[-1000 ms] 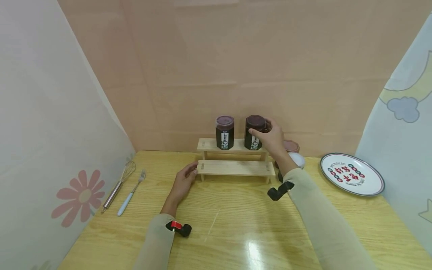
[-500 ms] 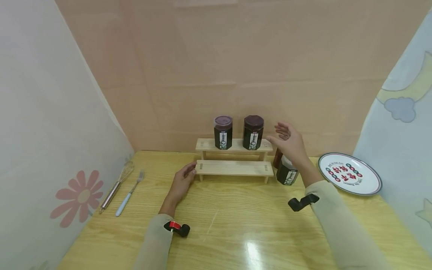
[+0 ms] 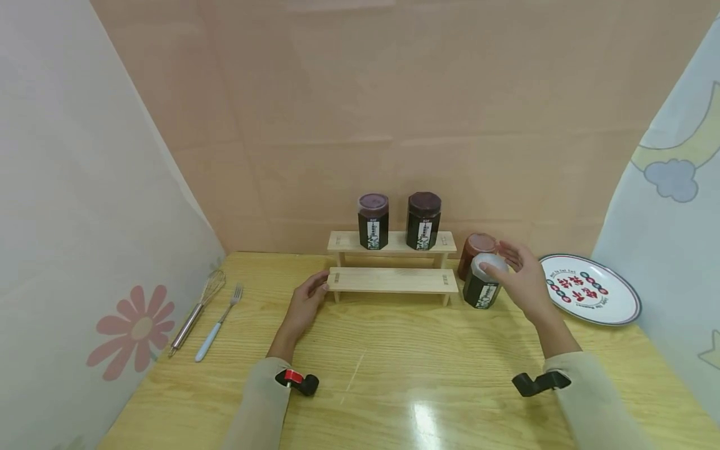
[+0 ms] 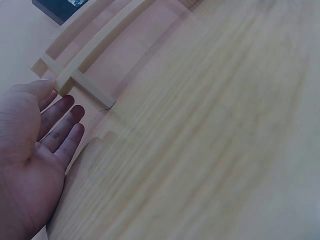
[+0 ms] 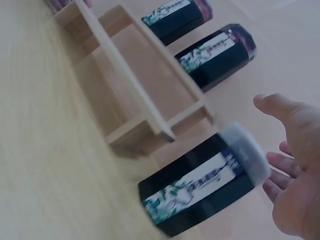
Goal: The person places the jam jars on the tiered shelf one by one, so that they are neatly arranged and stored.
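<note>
A two-tier wooden rack stands on the table near the back wall. Two dark jars, a purple-lidded one and a maroon-lidded one, are upright on its upper tier. My left hand is at the left end of the lower tier, its thumb at the board's end and its fingers loosely extended. Right of the rack, a white-lidded jar stands in front of a reddish-brown-lidded jar. Fingers and thumb spread, my right hand is close around the white lid's right side.
An oval plate with red lettering leans at the right, by the patterned side wall. On the left side of the table lie a whisk and a blue-handled fork.
My right hand has let go of the maroon-lidded jar on the upper tier and moved right and down to the white-lidded jar. My left hand has stayed at the rack.
</note>
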Demonstrator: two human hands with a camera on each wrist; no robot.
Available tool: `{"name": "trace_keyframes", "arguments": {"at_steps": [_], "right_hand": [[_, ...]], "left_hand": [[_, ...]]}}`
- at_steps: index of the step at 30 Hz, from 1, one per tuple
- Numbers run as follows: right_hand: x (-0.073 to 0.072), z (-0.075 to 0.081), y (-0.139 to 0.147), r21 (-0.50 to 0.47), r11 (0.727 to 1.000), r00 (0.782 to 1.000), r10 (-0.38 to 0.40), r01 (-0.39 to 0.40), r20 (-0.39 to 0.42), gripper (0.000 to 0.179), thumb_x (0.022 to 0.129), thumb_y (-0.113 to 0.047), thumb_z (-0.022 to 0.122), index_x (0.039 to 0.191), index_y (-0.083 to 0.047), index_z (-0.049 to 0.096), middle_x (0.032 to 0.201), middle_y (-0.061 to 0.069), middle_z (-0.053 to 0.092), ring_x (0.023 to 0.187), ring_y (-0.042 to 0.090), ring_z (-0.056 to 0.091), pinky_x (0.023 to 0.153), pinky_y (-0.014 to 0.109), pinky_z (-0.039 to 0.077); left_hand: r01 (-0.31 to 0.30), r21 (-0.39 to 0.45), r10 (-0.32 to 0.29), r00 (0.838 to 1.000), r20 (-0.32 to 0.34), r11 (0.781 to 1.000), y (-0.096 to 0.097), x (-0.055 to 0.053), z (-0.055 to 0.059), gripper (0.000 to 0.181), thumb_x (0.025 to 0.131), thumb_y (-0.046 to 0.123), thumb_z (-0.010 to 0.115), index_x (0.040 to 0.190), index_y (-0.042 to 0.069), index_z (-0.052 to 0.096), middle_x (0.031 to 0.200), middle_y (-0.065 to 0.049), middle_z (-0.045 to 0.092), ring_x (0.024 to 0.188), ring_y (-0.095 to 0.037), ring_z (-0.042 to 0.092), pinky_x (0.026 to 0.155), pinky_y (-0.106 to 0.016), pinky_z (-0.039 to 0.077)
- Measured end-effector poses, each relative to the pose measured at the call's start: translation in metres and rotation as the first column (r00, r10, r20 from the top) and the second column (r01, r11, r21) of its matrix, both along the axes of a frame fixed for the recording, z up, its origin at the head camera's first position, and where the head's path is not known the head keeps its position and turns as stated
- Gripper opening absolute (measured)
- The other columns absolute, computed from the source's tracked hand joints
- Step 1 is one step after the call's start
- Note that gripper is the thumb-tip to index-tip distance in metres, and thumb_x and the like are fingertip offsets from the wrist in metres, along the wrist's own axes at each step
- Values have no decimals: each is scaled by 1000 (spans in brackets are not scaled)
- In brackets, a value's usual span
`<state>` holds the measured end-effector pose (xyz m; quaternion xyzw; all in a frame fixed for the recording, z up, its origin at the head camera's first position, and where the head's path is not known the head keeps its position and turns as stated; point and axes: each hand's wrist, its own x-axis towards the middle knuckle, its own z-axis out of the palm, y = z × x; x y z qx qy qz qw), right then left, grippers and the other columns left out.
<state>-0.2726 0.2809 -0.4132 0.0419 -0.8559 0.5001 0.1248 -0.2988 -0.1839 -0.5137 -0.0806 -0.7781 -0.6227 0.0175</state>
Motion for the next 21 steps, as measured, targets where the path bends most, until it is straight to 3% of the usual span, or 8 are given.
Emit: {"name": "trace_keyframes", "arguments": {"at_steps": [4,7,10,11,13,17,21], "right_hand": [[1,-17,9,-23,1000,999,-14,15,45,83,97,-37,73,160,-2,31,162,25,39,150,45,36,124,58,31],[1,-28,11,-54,998,997,-6,11,80,86,97,-37,73,161,-2,28,162,26,38,150,44,36,122,31,40],[0,-36,10,-73,997,995,1,6,96,87,98,-38,73,162,-2,26,159,26,41,148,44,39,102,6,44],[1,-37,9,-72,997,995,0,8,97,87,98,-37,72,162,-1,26,158,27,42,147,44,40,96,3,43],[2,-40,9,-62,998,995,-7,13,98,87,98,-37,73,162,-1,26,157,26,43,146,43,42,99,7,44],[1,-44,7,-30,999,996,-22,25,90,86,97,-36,74,161,-1,28,156,27,45,146,44,42,118,39,45],[0,-46,5,-48,999,997,-14,17,76,87,97,-34,75,160,0,28,155,30,44,147,47,41,119,63,37]], "left_hand": [[8,6,-8,1000,11,1000,1,2,4,45,109,24,54,152,13,50,155,-14,53,146,-32,49,123,-49,39],[9,12,-9,1000,9,1000,1,3,4,45,109,24,55,152,12,50,155,-14,53,146,-32,49,123,-49,39],[-6,5,6,1000,4,1000,2,3,4,44,108,24,56,150,13,52,154,-14,54,144,-32,51,122,-50,41],[-9,0,9,1000,-4,1000,1,1,1,44,108,26,57,150,14,53,153,-14,55,144,-32,51,121,-49,42],[-17,-4,17,1000,1,1000,3,1,0,44,108,27,57,150,15,53,153,-13,55,143,-31,52,121,-49,42],[-15,-1,15,1000,9,1000,3,0,0,45,108,28,57,151,16,53,154,-13,54,144,-32,51,121,-49,42],[-12,4,12,1000,6,1000,1,-1,-1,44,108,28,57,150,17,53,154,-11,55,144,-31,51,122,-49,41]]}}
